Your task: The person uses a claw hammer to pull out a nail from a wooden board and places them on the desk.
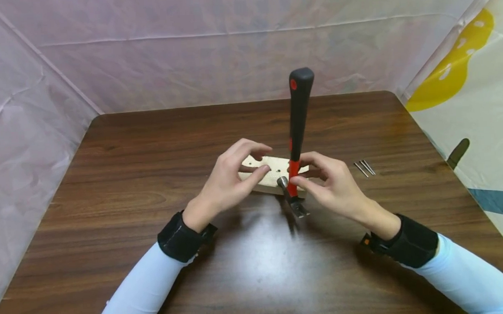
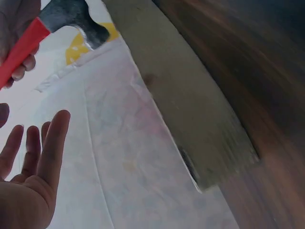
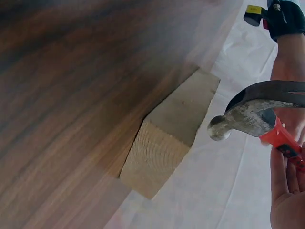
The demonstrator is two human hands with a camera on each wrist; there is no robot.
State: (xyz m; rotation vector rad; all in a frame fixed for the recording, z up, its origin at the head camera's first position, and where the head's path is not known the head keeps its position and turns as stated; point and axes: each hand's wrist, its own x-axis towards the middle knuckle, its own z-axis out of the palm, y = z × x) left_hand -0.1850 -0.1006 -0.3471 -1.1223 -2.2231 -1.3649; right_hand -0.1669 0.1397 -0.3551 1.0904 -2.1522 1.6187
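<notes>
My right hand (image 1: 331,182) pinches a claw hammer (image 1: 301,116) by the red lower part of its handle, just above the head. The black grip points upward, and the metal head (image 3: 248,117) hangs at the near side of a wooden block (image 1: 270,178). In the head view, small dark spots mark the block's pale top. My left hand (image 1: 231,176) hovers by the block's left part, thumb and fingers spread and holding nothing. The left wrist view shows those fingers (image 2: 53,143) apart from the block (image 2: 186,105) and from the hammer.
Several loose nails (image 1: 365,168) lie on the brown wooden table (image 1: 143,156), right of the block. Pale fabric sheets (image 1: 181,62) stand behind and at the sides of the table. A yellow pattern (image 1: 456,71) is on the right-hand sheet.
</notes>
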